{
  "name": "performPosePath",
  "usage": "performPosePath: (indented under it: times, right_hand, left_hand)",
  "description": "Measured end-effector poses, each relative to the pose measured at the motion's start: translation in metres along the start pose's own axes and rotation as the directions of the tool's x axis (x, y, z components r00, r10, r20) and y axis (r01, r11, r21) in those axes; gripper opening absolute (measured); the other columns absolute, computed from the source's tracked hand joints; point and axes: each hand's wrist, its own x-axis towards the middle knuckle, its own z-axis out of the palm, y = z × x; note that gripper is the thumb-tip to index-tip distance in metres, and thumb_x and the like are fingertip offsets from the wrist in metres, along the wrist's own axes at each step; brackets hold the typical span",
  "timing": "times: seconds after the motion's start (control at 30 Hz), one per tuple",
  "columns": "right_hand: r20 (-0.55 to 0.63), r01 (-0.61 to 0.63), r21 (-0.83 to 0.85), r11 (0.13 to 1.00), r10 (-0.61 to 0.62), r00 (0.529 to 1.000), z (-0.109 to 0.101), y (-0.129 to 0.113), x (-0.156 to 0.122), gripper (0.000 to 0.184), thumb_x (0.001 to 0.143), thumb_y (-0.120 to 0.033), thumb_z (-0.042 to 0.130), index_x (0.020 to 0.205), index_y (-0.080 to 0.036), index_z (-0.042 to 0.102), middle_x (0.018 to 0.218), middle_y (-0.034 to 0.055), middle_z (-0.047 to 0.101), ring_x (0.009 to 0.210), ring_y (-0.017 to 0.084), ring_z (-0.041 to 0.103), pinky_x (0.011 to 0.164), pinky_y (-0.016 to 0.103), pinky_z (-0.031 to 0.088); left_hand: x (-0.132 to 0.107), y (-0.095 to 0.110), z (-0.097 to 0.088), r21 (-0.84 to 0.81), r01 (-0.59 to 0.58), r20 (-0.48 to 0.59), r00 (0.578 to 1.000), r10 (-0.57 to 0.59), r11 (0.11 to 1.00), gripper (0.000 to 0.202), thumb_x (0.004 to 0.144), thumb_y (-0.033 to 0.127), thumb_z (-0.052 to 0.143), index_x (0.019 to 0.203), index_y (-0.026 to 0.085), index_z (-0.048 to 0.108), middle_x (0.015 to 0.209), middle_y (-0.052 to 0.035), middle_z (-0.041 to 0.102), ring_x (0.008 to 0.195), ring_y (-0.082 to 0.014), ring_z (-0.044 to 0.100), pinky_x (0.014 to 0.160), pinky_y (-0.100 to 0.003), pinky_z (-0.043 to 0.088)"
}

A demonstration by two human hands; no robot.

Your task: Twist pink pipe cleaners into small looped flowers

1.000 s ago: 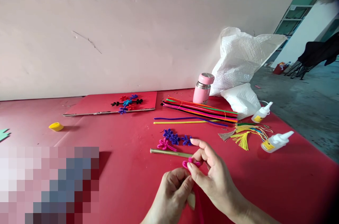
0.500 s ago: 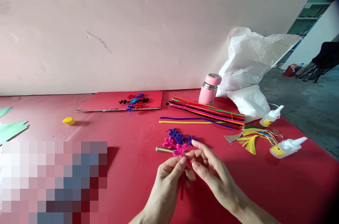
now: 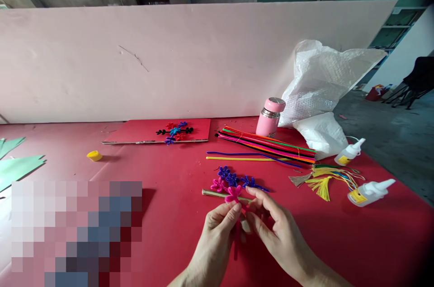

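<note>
My left hand [image 3: 217, 232] pinches a pink pipe-cleaner flower [image 3: 233, 194] between thumb and forefinger, just below its petals. A length of pink pipe cleaner hangs down beneath the fingers. Close on the right, my right hand [image 3: 283, 230] has its thumb and bent fingers at the flower's stem, partly hiding it; the forefinger is stretched out. Behind the held flower lie several blue pipe-cleaner flowers [image 3: 232, 180] and another pink flower [image 3: 217, 184]. A pale greenish stick [image 3: 213, 193] lies on the table, partly hidden by the flower and my hands.
Beyond are bundled pipe cleaners [image 3: 267, 144], a pink flask [image 3: 270, 117] and bubble wrap [image 3: 315, 83]. Glue bottles [image 3: 368, 194] and yellow tassels [image 3: 320, 187] lie right. A red board [image 3: 142, 131] bears a flower arrangement; a yellow cap [image 3: 94, 156] and green paper [image 3: 20, 169] lie left.
My right fingers have drawn in closer around the pink stem. The view has shifted slightly, so everything sits a little further right and lower.
</note>
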Motion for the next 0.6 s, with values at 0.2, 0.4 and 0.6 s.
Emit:
performPosePath:
  times: [0.2, 0.4, 0.6]
  right_hand:
    - [-0.17, -0.037, 0.03, 0.999, 0.042, 0.985, -0.004, 0.003, 0.002, 0.029, 0.085, -0.026, 0.048, 0.113, -0.021, 0.045, 0.073, -0.0003, 0.055, 0.063, 0.013, 0.055, 0.06, 0.023, 0.047]
    - [-0.202, -0.065, 0.212, 0.975, 0.109, 0.973, -0.008, 0.002, 0.005, 0.03, 0.084, -0.031, 0.051, 0.112, -0.023, 0.044, 0.075, -0.002, 0.051, 0.063, 0.01, 0.049, 0.057, 0.02, 0.042]
    - [-0.117, -0.087, 0.358, 0.93, 0.137, 0.984, -0.009, 0.001, 0.004, 0.033, 0.083, -0.03, 0.052, 0.114, -0.025, 0.043, 0.075, -0.0032, 0.049, 0.063, 0.009, 0.046, 0.059, 0.021, 0.04]
  left_hand:
    - [-0.001, 0.004, 0.003, 0.009, 0.006, 0.016, 1.0, -0.006, 1.0, 0.017, 0.078, 0.027, 0.057, 0.08, 0.013, 0.065, 0.06, -0.0013, 0.059, 0.05, -0.0094, 0.048, 0.048, -0.021, 0.036]
    - [0.0, 0.008, -0.001, 0.075, -0.077, -0.008, 0.997, 0.078, 0.994, 0.017, 0.078, 0.026, 0.056, 0.085, 0.014, 0.066, 0.074, -0.0037, 0.063, 0.065, -0.0123, 0.052, 0.066, -0.026, 0.041]
    - [0.003, 0.01, -0.008, 0.212, -0.174, -0.057, 0.98, 0.19, 0.962, 0.019, 0.077, 0.029, 0.058, 0.09, 0.017, 0.066, 0.083, -0.0052, 0.066, 0.085, -0.0171, 0.052, 0.082, -0.028, 0.037]
